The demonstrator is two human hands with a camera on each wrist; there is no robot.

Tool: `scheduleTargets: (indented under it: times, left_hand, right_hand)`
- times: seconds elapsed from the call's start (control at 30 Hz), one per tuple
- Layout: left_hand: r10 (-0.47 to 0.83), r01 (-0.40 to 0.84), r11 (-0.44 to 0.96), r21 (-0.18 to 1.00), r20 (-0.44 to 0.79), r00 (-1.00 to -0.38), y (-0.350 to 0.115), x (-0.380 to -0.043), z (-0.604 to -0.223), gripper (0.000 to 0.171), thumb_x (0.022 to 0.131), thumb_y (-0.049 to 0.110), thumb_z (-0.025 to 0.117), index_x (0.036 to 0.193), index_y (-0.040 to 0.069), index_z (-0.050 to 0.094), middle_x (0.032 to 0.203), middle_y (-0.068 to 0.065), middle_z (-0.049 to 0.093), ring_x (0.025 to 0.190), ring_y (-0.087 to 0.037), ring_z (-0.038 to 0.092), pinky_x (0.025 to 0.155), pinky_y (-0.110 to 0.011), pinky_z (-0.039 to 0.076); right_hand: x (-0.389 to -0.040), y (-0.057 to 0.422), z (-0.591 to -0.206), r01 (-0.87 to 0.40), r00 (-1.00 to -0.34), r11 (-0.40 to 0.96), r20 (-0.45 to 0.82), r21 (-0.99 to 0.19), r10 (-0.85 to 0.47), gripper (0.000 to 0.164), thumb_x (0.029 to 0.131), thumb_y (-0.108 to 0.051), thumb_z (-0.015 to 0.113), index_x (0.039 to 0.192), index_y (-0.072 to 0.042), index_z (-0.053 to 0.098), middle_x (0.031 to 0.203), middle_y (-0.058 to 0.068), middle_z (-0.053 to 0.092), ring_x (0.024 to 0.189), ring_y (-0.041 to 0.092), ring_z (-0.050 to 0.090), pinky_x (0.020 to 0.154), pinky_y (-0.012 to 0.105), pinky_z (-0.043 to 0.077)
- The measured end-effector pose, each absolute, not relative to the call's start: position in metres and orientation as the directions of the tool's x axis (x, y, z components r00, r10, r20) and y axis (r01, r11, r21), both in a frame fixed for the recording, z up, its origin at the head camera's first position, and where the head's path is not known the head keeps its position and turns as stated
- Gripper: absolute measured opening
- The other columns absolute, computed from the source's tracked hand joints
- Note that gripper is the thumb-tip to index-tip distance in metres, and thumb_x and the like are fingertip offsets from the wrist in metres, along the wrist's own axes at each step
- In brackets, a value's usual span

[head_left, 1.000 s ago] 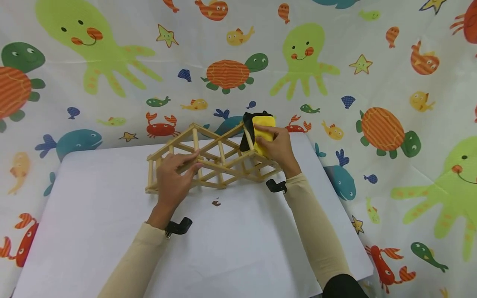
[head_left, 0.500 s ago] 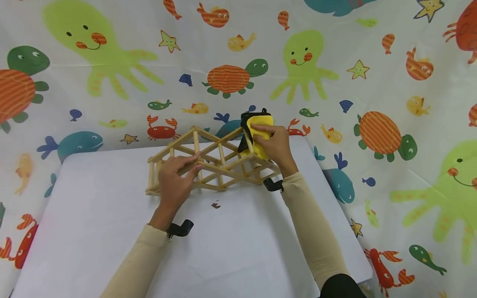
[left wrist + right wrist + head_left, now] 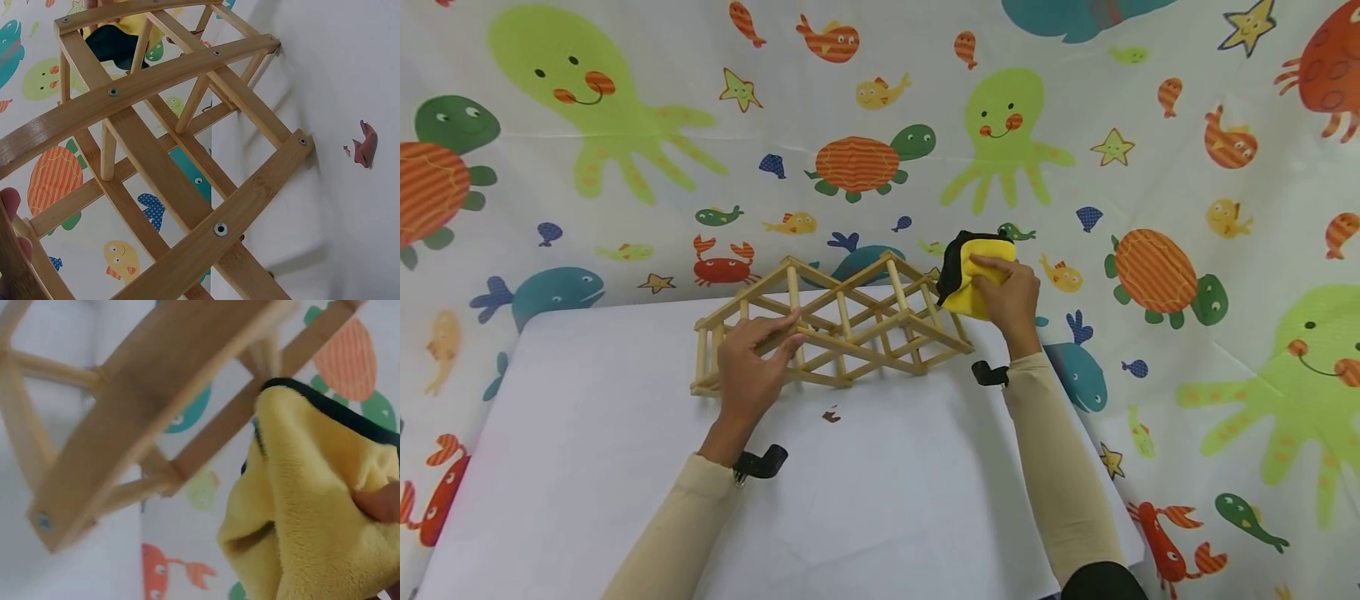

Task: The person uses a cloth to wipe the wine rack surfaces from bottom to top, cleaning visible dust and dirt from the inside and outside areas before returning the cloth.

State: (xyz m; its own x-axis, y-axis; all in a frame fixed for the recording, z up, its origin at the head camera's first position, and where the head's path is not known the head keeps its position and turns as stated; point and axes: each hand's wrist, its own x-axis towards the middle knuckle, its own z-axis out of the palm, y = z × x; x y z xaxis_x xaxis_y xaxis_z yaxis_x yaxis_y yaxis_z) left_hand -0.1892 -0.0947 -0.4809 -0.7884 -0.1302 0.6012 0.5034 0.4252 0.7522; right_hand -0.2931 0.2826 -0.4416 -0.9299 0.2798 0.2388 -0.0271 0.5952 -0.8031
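Observation:
A wooden lattice rack (image 3: 847,323) of crossed slats and round rods, joined with screws, stands at the back of the white table. My left hand (image 3: 751,367) pinches one of its slats on the left part, thumb and fingers on either side. Off the rack's right end, my right hand (image 3: 1011,300) grips a folded yellow cloth (image 3: 976,279) with a black edge and a dark side. In the right wrist view the cloth (image 3: 312,500) hangs beside the rack's end slat, bunched under the thumb. Through the slats in the left wrist view, the cloth's dark side (image 3: 115,47) shows.
The white table (image 3: 880,500) reaches toward me. Small brown scraps (image 3: 831,416) lie on it in front of the rack. Behind hangs a white sheet (image 3: 670,167) printed with sea animals. Each wrist carries a black camera mount (image 3: 762,462).
My right hand has moved right with the cloth, away from the rack's upright rod to beyond its right end. My left hand keeps its hold on the slat, and the rack stays put.

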Motion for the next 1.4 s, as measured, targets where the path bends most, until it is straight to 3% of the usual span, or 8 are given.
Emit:
scheduleTargets:
  times: [0.27, 0.43, 0.63, 0.8, 1.0, 1.13, 1.27, 1.4]
  left_hand:
    - [-0.133, 0.489, 0.405, 0.773, 0.579, -0.805, -0.096, -0.187, -0.48, 0.041, 0.084, 0.008, 0.089, 0.123, 0.012, 0.08, 0.112, -0.008, 0.082, 0.083, -0.018, 0.057, 0.072, -0.025, 0.04]
    - [-0.126, 0.476, 0.396, 0.786, 0.56, -0.819, -0.096, -0.186, -0.48, 0.041, 0.085, 0.01, 0.089, 0.124, 0.014, 0.08, 0.112, -0.007, 0.082, 0.084, -0.017, 0.056, 0.073, -0.019, 0.044]
    - [-0.132, 0.49, 0.371, 0.789, 0.567, -0.813, -0.098, -0.186, -0.479, 0.039, 0.085, 0.008, 0.088, 0.123, 0.012, 0.08, 0.113, -0.007, 0.082, 0.086, -0.016, 0.057, 0.074, -0.013, 0.048]
    - [-0.136, 0.499, 0.377, 0.781, 0.579, -0.804, -0.099, -0.188, -0.48, 0.04, 0.083, 0.006, 0.089, 0.122, 0.011, 0.08, 0.114, -0.007, 0.082, 0.087, -0.016, 0.06, 0.072, -0.02, 0.046]
    - [-0.125, 0.493, 0.385, 0.78, 0.574, -0.809, -0.099, -0.188, -0.483, 0.041, 0.084, 0.009, 0.089, 0.124, 0.012, 0.08, 0.113, -0.007, 0.082, 0.087, -0.017, 0.059, 0.073, -0.016, 0.05]
    - [-0.134, 0.497, 0.378, 0.781, 0.577, -0.805, -0.101, -0.188, -0.483, 0.041, 0.083, 0.006, 0.089, 0.123, 0.011, 0.08, 0.112, -0.008, 0.082, 0.085, -0.017, 0.057, 0.072, -0.013, 0.046]
    - [-0.136, 0.496, 0.369, 0.786, 0.574, -0.808, -0.099, -0.188, -0.484, 0.041, 0.083, 0.006, 0.089, 0.122, 0.012, 0.08, 0.113, -0.007, 0.082, 0.085, -0.017, 0.057, 0.07, -0.016, 0.044]
    - [-0.136, 0.498, 0.363, 0.787, 0.574, -0.808, -0.098, -0.188, -0.483, 0.041, 0.082, 0.006, 0.09, 0.122, 0.012, 0.08, 0.113, -0.007, 0.082, 0.087, -0.016, 0.06, 0.072, -0.019, 0.042]
  right_hand:
    - [-0.3, 0.272, -0.48, 0.06, -0.998, 0.561, -0.033, -0.826, 0.06, 0.034, 0.096, -0.015, 0.08, 0.13, -0.021, 0.078, 0.144, 0.015, 0.068, 0.127, 0.029, 0.062, 0.105, 0.043, 0.058]
    - [-0.302, 0.276, -0.484, 0.116, -0.981, 0.74, 0.039, -0.662, 0.189, 0.029, 0.094, -0.015, 0.08, 0.122, -0.022, 0.082, 0.136, 0.013, 0.073, 0.108, 0.03, 0.061, 0.086, 0.039, 0.054]
    - [-0.308, 0.274, -0.483, 0.033, -0.998, 0.606, 0.01, -0.795, 0.068, 0.033, 0.095, -0.017, 0.082, 0.128, -0.022, 0.079, 0.143, 0.014, 0.069, 0.127, 0.03, 0.065, 0.096, 0.039, 0.063]
    - [-0.308, 0.285, -0.479, 0.043, -0.992, 0.804, 0.069, -0.593, 0.104, 0.03, 0.095, -0.021, 0.081, 0.126, -0.021, 0.08, 0.136, 0.015, 0.073, 0.108, 0.031, 0.067, 0.076, 0.03, 0.053]
    - [-0.289, 0.285, -0.455, -0.158, -0.981, 0.404, 0.189, -0.901, 0.039, 0.033, 0.095, -0.005, 0.079, 0.127, -0.009, 0.078, 0.14, 0.016, 0.07, 0.122, 0.025, 0.067, 0.091, 0.024, 0.06]
    - [-0.284, 0.265, -0.443, -0.224, -0.972, 0.176, 0.207, -0.959, -0.107, 0.034, 0.096, -0.002, 0.077, 0.13, -0.001, 0.075, 0.136, 0.015, 0.068, 0.116, 0.023, 0.07, 0.092, 0.026, 0.063]
    - [-0.287, 0.247, -0.444, -0.191, -0.959, 0.124, 0.159, -0.974, -0.234, 0.036, 0.098, -0.002, 0.075, 0.133, 0.0, 0.072, 0.141, 0.012, 0.07, 0.119, 0.021, 0.069, 0.093, 0.026, 0.063]
    - [-0.297, 0.242, -0.446, -0.088, -0.947, 0.266, -0.002, -0.96, -0.321, 0.036, 0.1, -0.008, 0.075, 0.136, -0.007, 0.072, 0.147, 0.013, 0.067, 0.121, 0.018, 0.066, 0.091, 0.022, 0.061]
